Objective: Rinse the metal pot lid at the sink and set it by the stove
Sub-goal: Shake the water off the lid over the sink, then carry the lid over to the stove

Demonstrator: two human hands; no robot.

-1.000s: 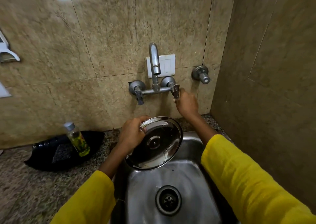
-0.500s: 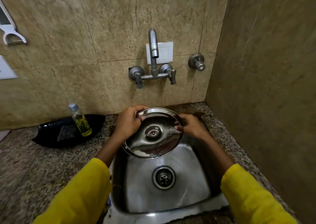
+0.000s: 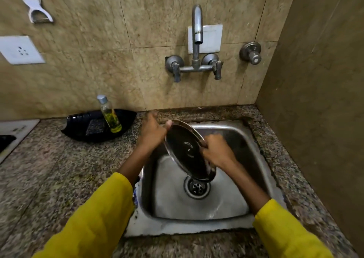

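Round shiny metal pot lid (image 3: 187, 151) tilted on edge over steel sink (image 3: 254, 139), pinched between left hand (image 3: 152, 133) and right hand (image 3: 216, 151); stove edge (image 3: 11, 137) far leftward along desk.

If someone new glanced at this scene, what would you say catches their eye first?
The metal pot lid stands out, tilted steeply over the steel sink just above the drain, gripped at its upper edge by the left hand and on its right side by the right hand. Next come the bright yellow sleeves in the foreground and the wall faucet above.
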